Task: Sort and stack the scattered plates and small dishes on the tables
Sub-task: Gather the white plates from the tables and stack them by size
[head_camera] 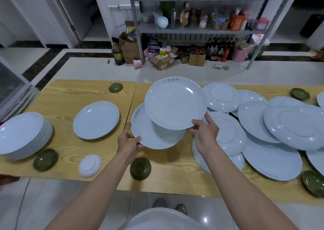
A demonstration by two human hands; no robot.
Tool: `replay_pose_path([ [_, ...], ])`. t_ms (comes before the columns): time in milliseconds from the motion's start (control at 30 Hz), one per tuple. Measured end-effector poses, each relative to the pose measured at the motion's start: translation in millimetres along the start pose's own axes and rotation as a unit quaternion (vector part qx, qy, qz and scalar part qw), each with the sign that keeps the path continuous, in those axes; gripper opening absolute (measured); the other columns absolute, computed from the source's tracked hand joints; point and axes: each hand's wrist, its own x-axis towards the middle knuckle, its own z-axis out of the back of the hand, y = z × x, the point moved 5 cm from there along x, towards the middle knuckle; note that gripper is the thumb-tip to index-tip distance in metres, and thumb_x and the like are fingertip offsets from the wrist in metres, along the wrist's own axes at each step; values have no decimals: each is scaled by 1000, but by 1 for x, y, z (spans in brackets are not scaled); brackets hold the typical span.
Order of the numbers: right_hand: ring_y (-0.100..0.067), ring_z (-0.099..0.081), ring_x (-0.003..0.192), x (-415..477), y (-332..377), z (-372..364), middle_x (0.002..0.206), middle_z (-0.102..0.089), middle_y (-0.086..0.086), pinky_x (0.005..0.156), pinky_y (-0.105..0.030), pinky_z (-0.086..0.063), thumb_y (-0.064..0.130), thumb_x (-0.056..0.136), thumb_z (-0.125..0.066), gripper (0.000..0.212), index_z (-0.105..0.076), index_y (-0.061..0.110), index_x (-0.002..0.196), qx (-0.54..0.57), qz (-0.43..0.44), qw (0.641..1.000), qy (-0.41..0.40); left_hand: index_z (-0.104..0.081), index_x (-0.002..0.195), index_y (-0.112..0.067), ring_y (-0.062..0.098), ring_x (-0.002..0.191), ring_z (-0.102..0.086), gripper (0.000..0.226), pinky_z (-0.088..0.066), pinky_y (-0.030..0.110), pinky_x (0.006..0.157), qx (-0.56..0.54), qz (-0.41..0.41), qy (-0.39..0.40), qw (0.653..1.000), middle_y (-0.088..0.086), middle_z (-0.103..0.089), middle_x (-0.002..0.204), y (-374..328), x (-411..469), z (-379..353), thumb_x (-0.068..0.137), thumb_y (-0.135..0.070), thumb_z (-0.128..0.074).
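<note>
Two white plates are held up off the counter [66, 96], straight in front of the person, near the seam where the two wood-grain tops meet. The upper plate [175, 103] faces up and tilts a little toward the camera, with grey lettering along its far rim. Its near edge overlaps the far right part of the lower plate [154, 137], which sits beneath it and to its left. Whether the two plates touch cannot be told.

The left hand [128, 142] grips the lower plate at its near left rim, the thumb curled over the top and the fingers tucked below, out of sight. The right hand [205, 133] pinches the upper plate at its near right rim, with the thumb on top and the fingers curled underneath.

Just right of the right hand, the scattered plates [280, 133] lie overlapping in a loose heap, several of them upside down. To the left of the left hand a single plate [96, 120] lies face up, and beyond it a stack of plates [22, 135] stands at the counter's left end.

A green dish [140, 168] sits near the front edge between the two forearms. A white small dish [90, 165] lies upside down to its left. A second green dish [45, 159] lies just beside the stack, and a third green dish [115, 88] sits at the far edge.
</note>
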Motion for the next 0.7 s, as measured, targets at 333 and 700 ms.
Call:
replay_pose_path([
  [333,-21,-74,84,-7,-18,-24,116,-71,-7,65,-35,-60,-17,79,-60,61,-61,15,132,-20,-11,999,41,-35,152,-21,16,84,-66,81,-62,40,72,-69,-32,-59,995,0,-55,101,-13,-3,34,86,17,-60],
  [700,-28,-68,104,-14,-56,-92,128,-65,-7,75,-44,-61,-17,84,-56,64,-53,11,141,-36,-10,998,50,-33,153,-21,22,85,-62,78,-62,29,65,-81,-31,-93,992,5,-40,87,-26,49,111,88,13,-61],
])
